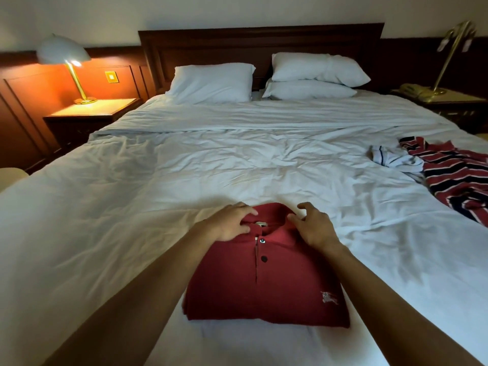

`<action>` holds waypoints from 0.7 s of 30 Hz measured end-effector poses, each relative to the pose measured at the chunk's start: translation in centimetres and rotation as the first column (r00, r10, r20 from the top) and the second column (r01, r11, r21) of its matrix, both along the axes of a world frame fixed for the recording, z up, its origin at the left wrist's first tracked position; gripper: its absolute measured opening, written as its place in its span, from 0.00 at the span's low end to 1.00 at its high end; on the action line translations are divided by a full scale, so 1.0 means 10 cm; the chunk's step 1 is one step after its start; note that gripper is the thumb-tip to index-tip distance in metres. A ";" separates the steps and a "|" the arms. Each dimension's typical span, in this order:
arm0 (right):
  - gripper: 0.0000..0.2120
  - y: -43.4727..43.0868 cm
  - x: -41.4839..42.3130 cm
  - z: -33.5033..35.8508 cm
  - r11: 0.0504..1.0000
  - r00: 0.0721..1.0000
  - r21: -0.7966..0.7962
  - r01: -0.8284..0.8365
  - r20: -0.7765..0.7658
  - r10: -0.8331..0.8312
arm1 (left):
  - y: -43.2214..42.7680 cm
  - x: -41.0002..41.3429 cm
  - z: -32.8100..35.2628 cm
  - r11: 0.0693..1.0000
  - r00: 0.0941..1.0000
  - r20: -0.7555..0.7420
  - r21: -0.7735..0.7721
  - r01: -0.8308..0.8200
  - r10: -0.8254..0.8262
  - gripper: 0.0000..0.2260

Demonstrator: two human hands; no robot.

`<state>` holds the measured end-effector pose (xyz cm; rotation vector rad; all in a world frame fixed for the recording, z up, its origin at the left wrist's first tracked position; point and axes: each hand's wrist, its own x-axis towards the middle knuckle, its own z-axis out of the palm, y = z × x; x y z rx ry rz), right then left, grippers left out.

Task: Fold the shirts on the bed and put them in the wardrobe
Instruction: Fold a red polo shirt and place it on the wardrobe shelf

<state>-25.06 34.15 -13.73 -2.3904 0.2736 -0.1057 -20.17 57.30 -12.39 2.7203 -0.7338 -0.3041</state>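
A dark red polo shirt point(266, 286) lies folded into a rectangle on the white bed point(184, 180), close to me, collar pointing toward the pillows. My left hand point(232, 223) pinches the left side of the collar between curled fingers and thumb. My right hand point(314, 228) rests on the right side of the collar with its fingers loosely spread and the thumb touching the fabric. A red, black and white striped shirt point(456, 178) lies crumpled at the bed's right edge, partly over a white garment point(396, 159).
Three white pillows point(211, 83) lean against the dark wooden headboard point(261, 40). A lit lamp point(66, 59) stands on the left nightstand point(92, 112). On the right nightstand point(449, 101) are a brass lamp and a telephone point(414, 91).
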 end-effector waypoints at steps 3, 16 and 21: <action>0.22 0.00 0.10 -0.03 0.999 0.998 -0.030 0.040 -0.042 -0.042 | -0.05 0.19 0.00 0.994 0.987 -0.159 0.101 0.034 -0.018 0.28; 0.11 -0.06 0.30 0.03 0.919 0.980 0.361 0.160 -0.171 -0.104 | 0.17 0.31 -0.08 0.960 0.993 0.080 -0.259 0.102 -0.083 0.12; 0.08 -0.08 0.26 0.06 0.922 0.977 0.350 0.167 -0.182 -0.108 | 0.41 0.13 0.07 0.918 0.992 0.080 -0.379 0.120 -0.096 0.17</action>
